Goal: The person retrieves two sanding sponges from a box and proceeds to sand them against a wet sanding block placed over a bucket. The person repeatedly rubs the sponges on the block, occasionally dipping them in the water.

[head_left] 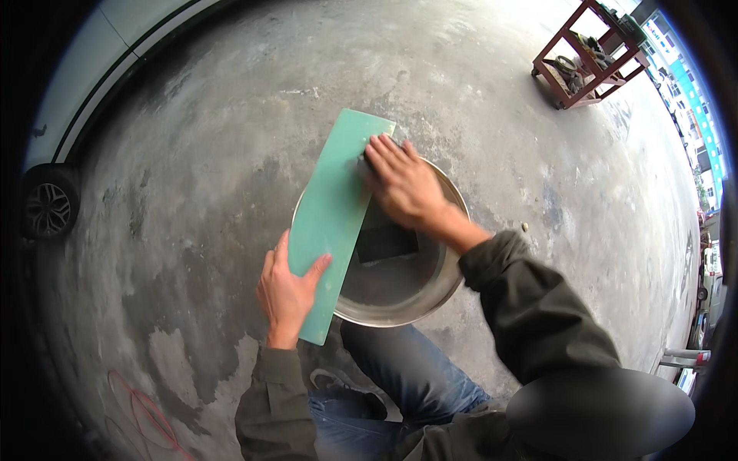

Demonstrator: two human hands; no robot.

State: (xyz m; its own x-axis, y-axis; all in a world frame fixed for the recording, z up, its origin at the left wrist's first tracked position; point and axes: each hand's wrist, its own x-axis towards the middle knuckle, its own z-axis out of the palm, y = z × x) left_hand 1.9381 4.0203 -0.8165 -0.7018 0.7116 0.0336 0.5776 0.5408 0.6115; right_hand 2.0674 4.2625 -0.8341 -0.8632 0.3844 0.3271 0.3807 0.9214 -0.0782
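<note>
"How are the hands placed?"

"Apart. The left hand [288, 296] is clamped on the near end of the panel [330, 200], thumb on its upper face. The right hand [405, 184] lies over a dark pad [364, 164] at the panel's far right edge. It's blurred, so I can't tell how tightly it grips."

"And the panel itself?"

"Slanting away from the left hand, across the left part of the basin [400, 316], which opens out below the right hand."

"So how would you rub it well?"

"I'd brace hard with the left hand, since pressure at the far end probably wants to twist the panel. Flat pad, even strokes, lighter near the corner, where it could slip off."

"Anything to watch?"

"The left thumb. Strokes coming toward it should stop short. The basin's rim may give support, but I can't see contact."
</note>
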